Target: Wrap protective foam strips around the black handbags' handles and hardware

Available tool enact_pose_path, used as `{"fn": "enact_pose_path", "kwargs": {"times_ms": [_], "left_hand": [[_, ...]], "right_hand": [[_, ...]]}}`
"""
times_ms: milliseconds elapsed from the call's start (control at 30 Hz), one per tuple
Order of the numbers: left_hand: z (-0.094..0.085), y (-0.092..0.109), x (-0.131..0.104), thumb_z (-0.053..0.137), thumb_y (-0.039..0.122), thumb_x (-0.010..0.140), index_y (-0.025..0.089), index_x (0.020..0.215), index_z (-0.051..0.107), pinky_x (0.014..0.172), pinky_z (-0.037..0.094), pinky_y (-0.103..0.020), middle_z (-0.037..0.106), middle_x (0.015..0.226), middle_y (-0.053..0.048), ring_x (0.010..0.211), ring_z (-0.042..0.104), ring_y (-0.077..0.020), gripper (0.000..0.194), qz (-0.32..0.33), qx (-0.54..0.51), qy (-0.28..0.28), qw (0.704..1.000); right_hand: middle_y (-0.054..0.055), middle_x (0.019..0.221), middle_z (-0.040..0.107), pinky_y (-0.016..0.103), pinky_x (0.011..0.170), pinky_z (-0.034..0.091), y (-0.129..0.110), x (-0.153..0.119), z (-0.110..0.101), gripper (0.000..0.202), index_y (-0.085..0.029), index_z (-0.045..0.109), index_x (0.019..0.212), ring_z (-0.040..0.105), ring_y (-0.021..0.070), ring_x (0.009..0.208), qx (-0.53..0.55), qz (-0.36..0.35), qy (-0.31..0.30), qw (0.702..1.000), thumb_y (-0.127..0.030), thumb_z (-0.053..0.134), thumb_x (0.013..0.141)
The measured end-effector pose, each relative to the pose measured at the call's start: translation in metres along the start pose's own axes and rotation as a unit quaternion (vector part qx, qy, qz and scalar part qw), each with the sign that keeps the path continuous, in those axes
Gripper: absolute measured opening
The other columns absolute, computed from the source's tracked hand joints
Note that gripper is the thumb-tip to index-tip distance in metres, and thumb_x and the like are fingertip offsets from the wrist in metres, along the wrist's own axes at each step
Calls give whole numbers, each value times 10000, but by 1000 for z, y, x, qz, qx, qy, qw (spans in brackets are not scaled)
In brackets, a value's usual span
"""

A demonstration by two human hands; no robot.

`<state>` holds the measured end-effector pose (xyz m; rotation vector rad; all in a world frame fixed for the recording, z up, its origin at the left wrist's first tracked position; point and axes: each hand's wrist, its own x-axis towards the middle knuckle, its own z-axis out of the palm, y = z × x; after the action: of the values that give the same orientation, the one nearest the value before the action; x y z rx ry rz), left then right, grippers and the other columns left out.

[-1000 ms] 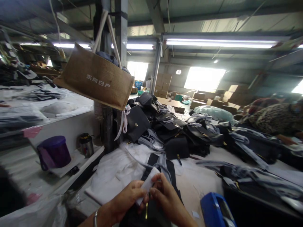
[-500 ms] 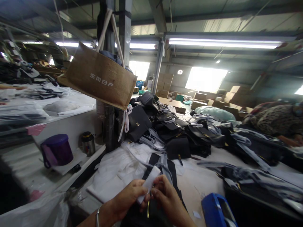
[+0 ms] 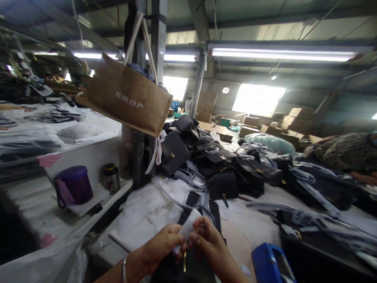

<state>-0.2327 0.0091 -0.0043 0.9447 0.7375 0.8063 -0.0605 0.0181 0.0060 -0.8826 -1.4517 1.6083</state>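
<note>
Slanting above a black bag (image 3: 172,272), a white strip (image 3: 191,222) is gripped by the left hand (image 3: 165,241), its thumb laid on top. The fingers of the right hand (image 3: 208,239) are curled at the strip's right edge; whether anything is pinched between them cannot be told. A gold-coloured fitting (image 3: 185,262) is seen on the bag below. The table (image 3: 250,228) is shared with a blue plastic holder (image 3: 272,263) at right and heaped black handbags (image 3: 222,184) beyond.
</note>
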Motion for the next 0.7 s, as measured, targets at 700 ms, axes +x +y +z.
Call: {"fn": "enact_pose_path", "kwargs": {"times_ms": [700], "left_hand": [[-1,-1,0,535,160,704,126,786,599,431,339,-192,536,621,0,457,427,-78,110,-12,-1,7,1000]], "right_hand": [[-42,671,582,187,452,347,5,-1,-2,201,-209,470,929,522,111,550,-100,25,30,994,-310,605,820]]}}
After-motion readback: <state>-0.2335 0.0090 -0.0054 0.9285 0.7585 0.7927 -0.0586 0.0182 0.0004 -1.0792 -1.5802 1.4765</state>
